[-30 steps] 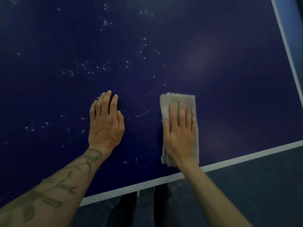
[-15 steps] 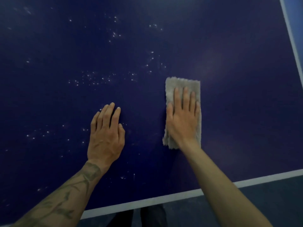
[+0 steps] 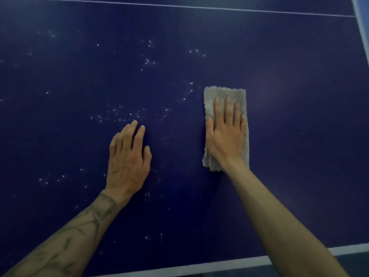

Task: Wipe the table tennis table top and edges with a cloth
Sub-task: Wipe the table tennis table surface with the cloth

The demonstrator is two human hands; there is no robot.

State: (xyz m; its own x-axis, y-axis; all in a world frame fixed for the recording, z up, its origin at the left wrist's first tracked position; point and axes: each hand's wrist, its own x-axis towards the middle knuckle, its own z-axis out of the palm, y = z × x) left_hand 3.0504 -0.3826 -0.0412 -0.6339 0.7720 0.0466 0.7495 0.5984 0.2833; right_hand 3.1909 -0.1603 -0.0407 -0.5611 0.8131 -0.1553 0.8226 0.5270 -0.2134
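Note:
A dark blue table tennis table top (image 3: 289,136) fills the view, dotted with white specks left of centre. On it lies a folded grey cloth (image 3: 221,94), and my right hand (image 3: 225,136) presses flat on the cloth with straight fingers. My left hand (image 3: 128,156) rests flat on the bare table to the left of the cloth, fingers straight, holding nothing. The cloth's near part is hidden under my right palm.
A white edge line (image 3: 199,266) runs along the near side of the table. Another white line (image 3: 361,33) borders the right side, and a thin white centre line (image 3: 179,6) crosses the far top. Grey floor (image 3: 355,264) shows at the bottom right.
My right hand has slid the cloth away from the near edge, farther onto the table. My left hand has stayed pressed on the table while the view shifted forward.

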